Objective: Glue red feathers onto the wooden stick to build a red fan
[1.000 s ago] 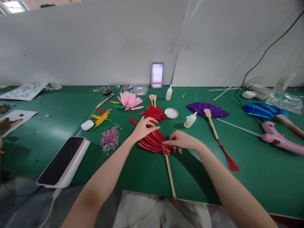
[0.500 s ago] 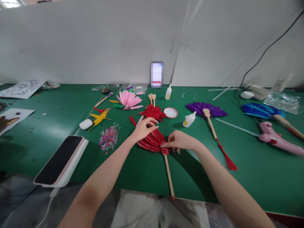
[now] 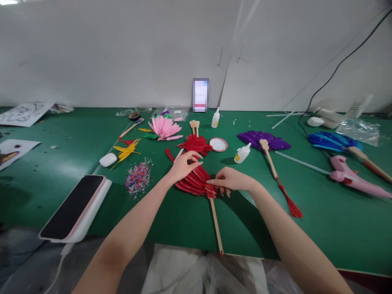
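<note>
A red feather fan [image 3: 192,181] lies on the green table, its wooden handle [image 3: 216,226] pointing toward me. My left hand [image 3: 184,165] is over the fan's upper feathers, thumb and index finger curved with a gap between them and nothing visible in it. At the base of the feathers, my right hand [image 3: 229,179] has its fingers closed on a red feather; the fingertips partly hide the spot. Behind my left hand is a pile of loose red feathers [image 3: 198,145], close to a round white lid [image 3: 218,144] with a red rim.
Glue bottles stand right [image 3: 242,153] and behind [image 3: 215,118]. A purple fan [image 3: 263,141], blue fan [image 3: 333,141] and pink glue gun [image 3: 352,177] lie right. Pink feathers [image 3: 165,127], yellow feathers [image 3: 126,151], colourful bits [image 3: 138,178] and a phone [image 3: 73,206] are left.
The view has shifted slightly. My right fingertips have moved a little up along the feathers from the fan's base, while my left hand stays nearly in place.
</note>
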